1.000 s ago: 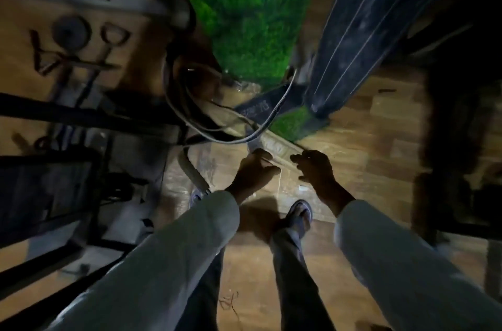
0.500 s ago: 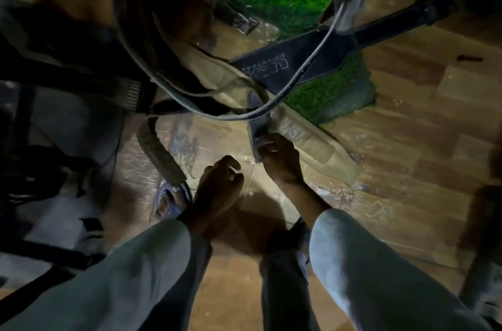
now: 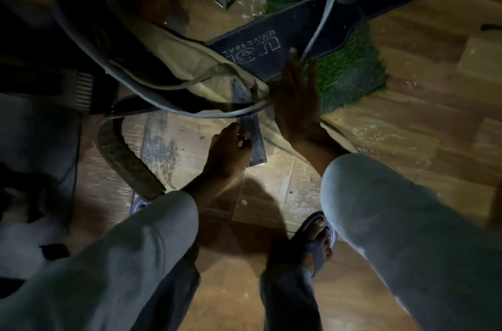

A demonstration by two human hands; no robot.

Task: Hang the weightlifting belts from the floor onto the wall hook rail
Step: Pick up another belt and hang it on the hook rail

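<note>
left hand (image 3: 226, 153): fingers curled on strap end (image 3: 254, 140) | right hand (image 3: 294, 97): fingers straight, flat on black belt (image 3: 285, 43) | floor (image 3: 394, 140)

Both arms reach forward and down in pale sleeves. The left hand (image 3: 229, 153) has its fingers (image 3: 241, 140) curled, pinching the end of a dark strap (image 3: 254, 140). The right hand (image 3: 294, 102) lies further forward with its back up, fingers straight and together, resting flat on the belts (image 3: 271, 43). The two wrists are near each other.
</note>
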